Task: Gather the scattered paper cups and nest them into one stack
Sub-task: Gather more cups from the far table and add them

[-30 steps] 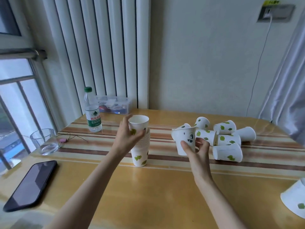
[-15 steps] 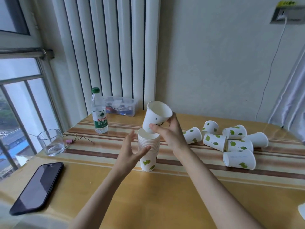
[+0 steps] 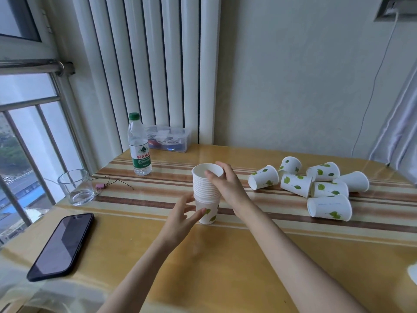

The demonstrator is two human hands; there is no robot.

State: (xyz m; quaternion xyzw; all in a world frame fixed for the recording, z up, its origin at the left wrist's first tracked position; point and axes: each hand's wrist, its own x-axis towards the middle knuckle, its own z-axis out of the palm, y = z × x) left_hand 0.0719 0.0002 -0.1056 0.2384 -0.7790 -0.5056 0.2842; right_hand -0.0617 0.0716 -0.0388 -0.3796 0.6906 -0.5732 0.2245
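Cups nested into a stack (image 3: 206, 193) stood upright at the centre of the frame on the striped part of the tabletop (image 3: 225, 267). The right hand (image 3: 225, 185) came in from the lower right and curled around the upper part of the stack, thumb and fingertips on the rim of the top cup (image 3: 207, 171), which sat in the stack with its mouth up. The left hand (image 3: 182, 216) reached in from the bottom of the frame and cupped the bottom of the stack with fingers spread, its fingertips touching the lowest cup's wall near a green leaf print. To the right of centre, seven loose cups (image 3: 316, 186) lay on their sides in a cluster, several touching one another, well apart from the stack. At the right edge, low in the frame, a sliver of something white showed, too cropped to identify. Left of the stack lay a phone (image 3: 62, 245), face up, near the lower left; a glass (image 3: 75, 186) stood above it by the window. A bottle (image 3: 138, 145) with a green cap stood at upper centre-left, with a clear box (image 3: 168, 137) just behind it against the wall.
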